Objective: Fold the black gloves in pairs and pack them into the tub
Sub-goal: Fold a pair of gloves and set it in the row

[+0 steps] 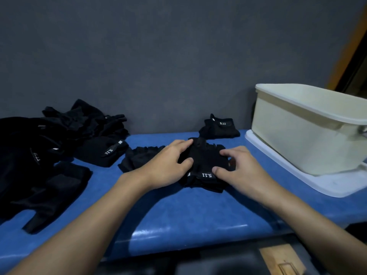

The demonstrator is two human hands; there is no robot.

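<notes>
One black glove (204,163) lies bunched at the middle of the blue table (178,213), its white "5.11" label turned toward the near edge. The left hand (168,167) rests on the glove's left side with its fingers fairly straight across the top corner and the thumb pressed against the cloth. The right hand (240,169) has the right side – its fingers are curled down onto the fabric and the thumb pushes in just beside the label. A second glove (137,157) lies flat to the left, partly under the left hand and touching the first.

Behind them, near the grey wall (178,56), sits a folded pair (218,129) with its label facing up. At the far left a loose pile of gloves (59,139) spreads over the table – some overlap and cannot be told apart. On the right stands the cream tub (297,133), on a white tray (278,165); its inside cannot be seen.
</notes>
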